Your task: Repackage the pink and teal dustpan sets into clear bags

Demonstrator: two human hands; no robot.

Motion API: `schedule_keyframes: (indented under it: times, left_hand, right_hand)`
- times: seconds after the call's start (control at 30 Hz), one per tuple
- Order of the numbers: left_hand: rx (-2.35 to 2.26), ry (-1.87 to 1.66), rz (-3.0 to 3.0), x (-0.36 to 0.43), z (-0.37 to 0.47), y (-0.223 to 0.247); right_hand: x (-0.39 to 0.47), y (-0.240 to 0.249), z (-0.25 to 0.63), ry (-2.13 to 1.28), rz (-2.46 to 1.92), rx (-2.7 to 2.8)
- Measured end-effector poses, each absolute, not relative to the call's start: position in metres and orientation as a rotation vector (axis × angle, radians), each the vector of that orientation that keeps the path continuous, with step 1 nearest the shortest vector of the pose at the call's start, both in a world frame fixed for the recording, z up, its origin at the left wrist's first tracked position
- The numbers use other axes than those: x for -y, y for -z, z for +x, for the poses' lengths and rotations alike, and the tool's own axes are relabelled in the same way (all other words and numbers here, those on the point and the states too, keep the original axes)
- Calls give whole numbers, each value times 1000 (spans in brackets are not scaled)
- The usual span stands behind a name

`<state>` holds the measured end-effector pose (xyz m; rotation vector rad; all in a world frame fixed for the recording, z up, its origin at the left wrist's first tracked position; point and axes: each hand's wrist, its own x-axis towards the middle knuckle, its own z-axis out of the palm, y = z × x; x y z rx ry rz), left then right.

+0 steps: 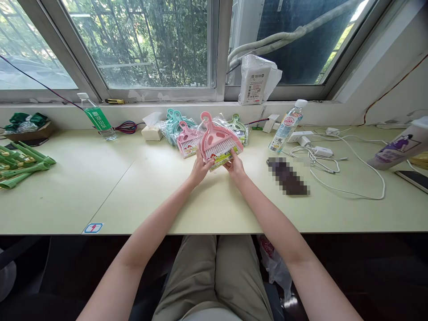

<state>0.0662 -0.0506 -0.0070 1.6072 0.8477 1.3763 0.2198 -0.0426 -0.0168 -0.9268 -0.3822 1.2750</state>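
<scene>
A pale green table [157, 196], with a small label [93, 228] at its front edge, carries, from left to right, green stalk-like pieces [25, 167], a green-labelled bottle [98, 117], coiled dark wires [129, 127], white tissues [152, 133], wrapped teal dustpans [173, 121], a small pink dustpan set [187, 139], a green dustpan set [238, 127], a clear bottle [286, 127], a blurred dark object [287, 177], white cables [364, 197] and a printed cup [397, 147]

Dustpan [219, 139] before other dustpans [187, 134], bottle [286, 128] to the right
</scene>
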Motion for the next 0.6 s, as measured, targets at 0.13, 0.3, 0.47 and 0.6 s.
schedule_keyframes:
  times: [0.13,0.3,0.47,0.6]
  left_hand:
    - [-1279,-1631,2005,61,67,-1]
    - [-1457,-1166,2580,68,64,-7]
    - [-1486,-1065,2668,67,66,-1]
    - [-1229,-1194,2740,65,66,1]
  right_hand:
    - [44,17,221,-1176,-945,376]
    - [46,16,219,-1122,-1056,359]
    - [48,14,218,-1113,-1084,366]
    - [47,14,220,-1121,-1093,361]
